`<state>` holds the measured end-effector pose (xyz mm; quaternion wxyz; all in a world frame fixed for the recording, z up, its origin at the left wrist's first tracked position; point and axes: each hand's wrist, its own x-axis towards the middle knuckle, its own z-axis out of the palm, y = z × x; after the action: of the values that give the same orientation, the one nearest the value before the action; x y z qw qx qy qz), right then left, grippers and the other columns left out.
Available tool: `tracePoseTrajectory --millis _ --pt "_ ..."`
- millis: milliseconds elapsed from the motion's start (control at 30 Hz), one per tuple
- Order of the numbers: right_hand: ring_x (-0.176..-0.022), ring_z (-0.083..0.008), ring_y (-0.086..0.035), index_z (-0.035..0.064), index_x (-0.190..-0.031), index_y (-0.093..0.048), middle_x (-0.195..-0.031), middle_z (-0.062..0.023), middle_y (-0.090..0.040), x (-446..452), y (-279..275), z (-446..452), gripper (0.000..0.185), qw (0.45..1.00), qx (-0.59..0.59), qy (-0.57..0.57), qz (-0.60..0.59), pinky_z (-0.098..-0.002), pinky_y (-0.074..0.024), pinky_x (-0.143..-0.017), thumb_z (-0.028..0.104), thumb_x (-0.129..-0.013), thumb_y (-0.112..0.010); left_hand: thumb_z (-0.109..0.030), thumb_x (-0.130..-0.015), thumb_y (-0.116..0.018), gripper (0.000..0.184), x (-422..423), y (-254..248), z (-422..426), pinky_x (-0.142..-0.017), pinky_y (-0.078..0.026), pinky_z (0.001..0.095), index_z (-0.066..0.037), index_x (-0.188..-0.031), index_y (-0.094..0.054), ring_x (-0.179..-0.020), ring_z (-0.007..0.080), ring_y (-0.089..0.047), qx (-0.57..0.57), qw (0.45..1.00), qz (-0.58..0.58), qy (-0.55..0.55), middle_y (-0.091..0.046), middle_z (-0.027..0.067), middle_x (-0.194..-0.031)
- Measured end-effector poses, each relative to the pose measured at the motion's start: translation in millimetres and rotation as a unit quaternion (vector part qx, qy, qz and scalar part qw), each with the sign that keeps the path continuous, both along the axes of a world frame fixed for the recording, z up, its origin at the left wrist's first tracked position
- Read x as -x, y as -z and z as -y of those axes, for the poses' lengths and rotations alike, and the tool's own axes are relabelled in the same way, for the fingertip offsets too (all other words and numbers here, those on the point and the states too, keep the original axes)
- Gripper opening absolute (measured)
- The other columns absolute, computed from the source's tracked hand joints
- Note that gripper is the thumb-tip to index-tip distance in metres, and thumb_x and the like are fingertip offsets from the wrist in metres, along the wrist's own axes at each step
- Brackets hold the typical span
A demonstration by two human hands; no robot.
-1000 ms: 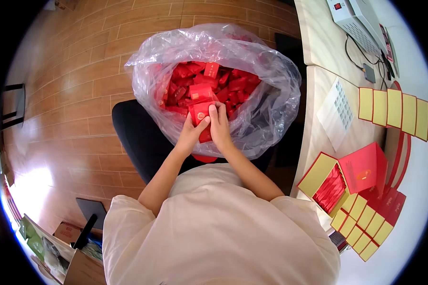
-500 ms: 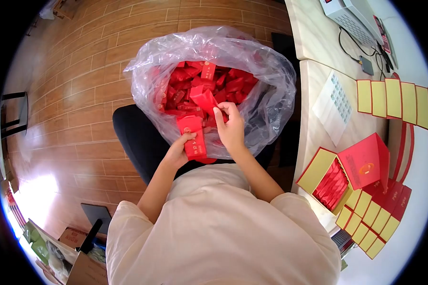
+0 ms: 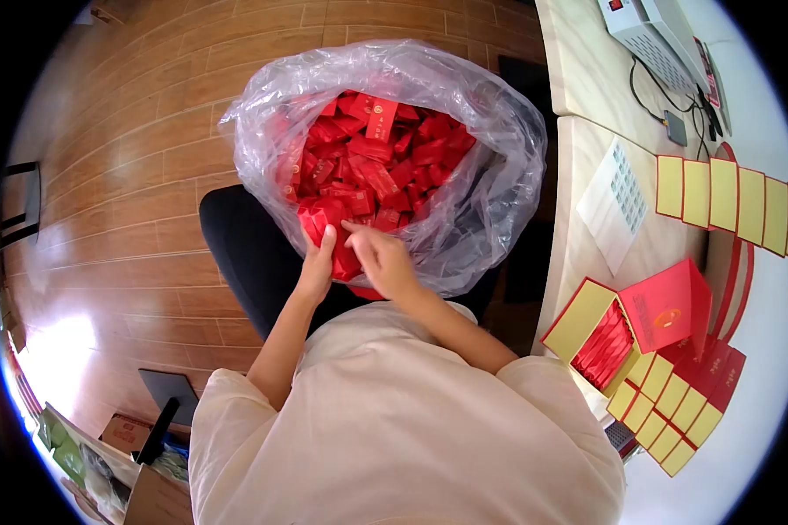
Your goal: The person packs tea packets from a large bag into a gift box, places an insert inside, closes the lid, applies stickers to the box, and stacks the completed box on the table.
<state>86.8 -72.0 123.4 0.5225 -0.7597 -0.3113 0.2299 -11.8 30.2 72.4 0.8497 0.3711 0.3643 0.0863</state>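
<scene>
A small stack of red packets (image 3: 322, 219) is in my left hand (image 3: 318, 265), with the fingers closed round it and the thumb lying along its face. My right hand (image 3: 385, 262) meets the stack's right edge, its fingers bent and the tips pressed at a packet there. Part of that grip is hidden. Just beyond both hands, a clear plastic bag (image 3: 508, 201) stands wide open between my legs. Inside it lies a heap of loose red packets (image 3: 376, 175), some with gold print.
On the pale table (image 3: 578, 236) to the right stands an open red and gold box (image 3: 565, 319) with red packets inside. Several gold and red boxes (image 3: 665, 411) sit beside it. A printed sheet (image 3: 617, 197), a cable and a grey machine (image 3: 652, 44) lie farther back.
My right hand has come left and down from over the bag, bringing its packet to the left hand's stack. The left hand has tilted the stack and raised it slightly.
</scene>
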Motion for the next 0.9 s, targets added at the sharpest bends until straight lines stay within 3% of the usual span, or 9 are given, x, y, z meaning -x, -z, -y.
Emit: tracePoseTrajectory --millis 100,233,300,500,633,667,733,767,900 --pt "-0.078 -0.0344 -0.063 0.0038 -0.091 -0.061 -0.082 -0.0170 -0.064 -32.0 35.3 -8.0 0.017 0.988 0.124 0.071 -0.059 -0.0386 -0.0494 -0.069 0.020 -0.088 -0.056 -0.036 -0.095 -0.054 0.069 9.8 8.5 -6.7 -0.102 -0.037 0.0370 -0.014 -0.144 -0.011 -0.122 0.0226 -0.042 -0.022 0.998 -0.065 -0.011 -0.039 0.0133 -0.135" --pt "-0.112 -0.0368 -0.050 0.0046 -0.123 -0.048 -0.119 -0.0198 -0.055 -75.9 133.7 -15.3 0.054 0.928 0.368 0.055 0.031 -0.0433 -0.0416 -0.096 0.025 -0.077 -0.068 -0.040 -0.092 -0.056 0.077 5.0 -1.4 -13.8 -0.102 -0.036 0.0364 -0.013 -0.145 -0.006 -0.123 0.0242 -0.040 -0.010 0.995 -0.095 -0.024 -0.037 0.0154 -0.136" --pt "-0.113 -0.0365 -0.050 0.0070 -0.131 -0.041 -0.122 -0.0185 -0.052 -82.2 159.1 -22.4 0.067 0.894 0.437 0.008 0.096 -0.0431 -0.0422 -0.096 0.025 -0.074 -0.072 -0.041 -0.091 -0.058 0.081 6.7 12.4 -15.2 -0.102 -0.035 0.0364 -0.013 -0.145 -0.005 -0.123 0.0249 -0.040 -0.047 0.991 -0.118 -0.031 -0.035 0.0161 -0.137" --pt "-0.113 -0.0337 -0.050 0.0097 -0.135 -0.035 -0.125 -0.0163 -0.049 -86.3 177.9 -26.2 0.079 0.863 0.490 -0.040 0.112 -0.0422 -0.0433 -0.095 0.025 -0.070 -0.077 -0.045 -0.085 -0.062 0.088 -0.3 35.8 -21.1 -0.104 -0.031 0.0367 -0.012 -0.144 -0.007 -0.125 0.0266 -0.037 -0.035 0.987 -0.154 -0.032 -0.036 0.0174 -0.135" --pt "-0.107 -0.0298 -0.055 0.0081 -0.130 -0.044 -0.121 -0.0155 -0.053 -86.7 194.3 -5.6 0.055 0.938 0.334 0.057 0.071 -0.0406 -0.0470 -0.086 0.021 -0.079 -0.062 -0.029 -0.090 -0.062 0.072 -16.7 20.8 -30.8 -0.084 -0.050 0.0384 -0.016 -0.139 -0.010 -0.102 0.0261 -0.059 0.057 0.990 -0.088 -0.091 -0.042 0.0163 -0.126" --pt "-0.107 -0.0298 -0.055 0.0081 -0.130 -0.044 -0.121 -0.0155 -0.053 -89.6 186.9 -1.6 0.055 0.936 0.337 0.063 0.074 -0.0406 -0.0470 -0.086 0.021 -0.079 -0.062 -0.027 -0.093 -0.056 0.050 -24.4 11.7 -31.6 -0.076 -0.053 0.0378 -0.017 -0.129 -0.022 -0.088 0.0237 -0.062 0.059 0.988 -0.089 -0.115 -0.055 0.0127 -0.107" --pt "-0.100 -0.0264 -0.058 0.0067 -0.126 -0.048 -0.115 -0.0161 -0.059 -94.0 154.2 3.7 0.045 0.919 0.139 0.134 -0.344 -0.0366 -0.0486 -0.078 0.026 -0.086 -0.043 -0.028 -0.093 -0.056 0.050 -27.7 19.0 -34.1 -0.077 -0.053 0.0377 -0.017 -0.129 -0.023 -0.088 0.0236 -0.062 0.077 0.988 -0.074 -0.113 -0.055 0.0133 -0.108" --pt "-0.100 -0.0264 -0.058 0.0067 -0.126 -0.048 -0.115 -0.0161 -0.059 -92.4 133.5 7.0 0.045 0.919 0.139 0.145 -0.338 -0.0366 -0.0486 -0.078 0.026 -0.086 -0.043 -0.028 -0.093 -0.056 0.050 -30.6 21.8 -33.7 -0.077 -0.053 0.0377 -0.017 -0.128 -0.023 -0.088 0.0235 -0.063 0.092 0.987 -0.064 -0.117 -0.055 0.0139 -0.109" --pt "-0.086 -0.0254 -0.062 0.0032 -0.123 -0.051 -0.107 -0.0164 -0.063 -70.5 50.4 13.4 0.049 0.729 -0.086 0.100 -0.671 -0.0330 -0.0488 -0.069 0.030 -0.088 -0.029 -0.023 -0.089 -0.063 0.065 -40.6 22.0 -28.3 -0.082 -0.052 0.0379 -0.015 -0.136 -0.017 -0.100 0.0248 -0.060 0.086 0.993 -0.030 -0.077 -0.047 0.0140 -0.120"
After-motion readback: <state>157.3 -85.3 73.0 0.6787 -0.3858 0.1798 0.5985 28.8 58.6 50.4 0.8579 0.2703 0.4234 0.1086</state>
